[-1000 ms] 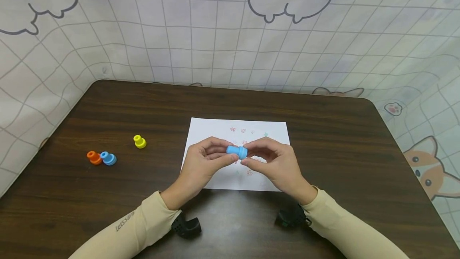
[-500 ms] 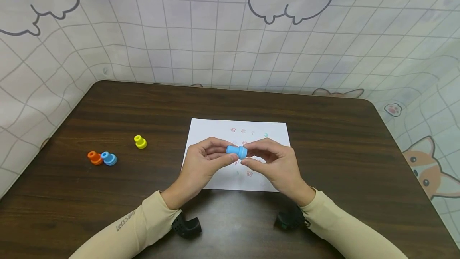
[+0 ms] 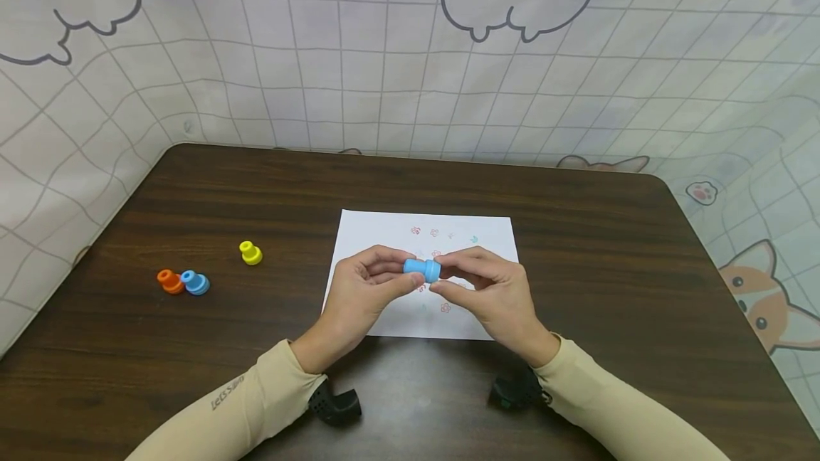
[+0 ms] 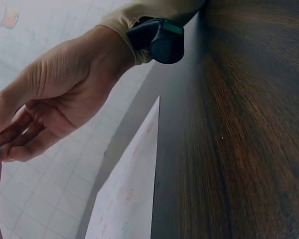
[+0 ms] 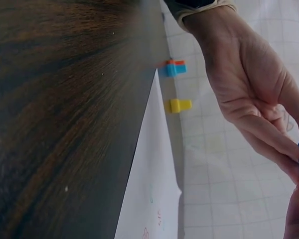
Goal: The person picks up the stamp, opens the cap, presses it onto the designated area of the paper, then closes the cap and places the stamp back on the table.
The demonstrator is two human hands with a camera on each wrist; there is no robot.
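Stamp [image 3: 421,270] is pinched between left hand [image 3: 360,290] and right hand [image 3: 495,292] — likely light, stiff, best gripped around its sides.

one left hand [image 3: 359,289] and one right hand [image 3: 498,295] hold one blue piece [image 3: 419,270]. left of the grip are three others: one orange piece [image 3: 170,281], one second blue piece [image 3: 195,283], one yellow piece [image 3: 251,253]. under the grip is one paper [image 3: 361,230] with perhaps eight or more marks [image 3: 445,308], some hidden.

Soft glare pales the table [image 3: 416,390] in the bright head view; wrist views look dimmer.
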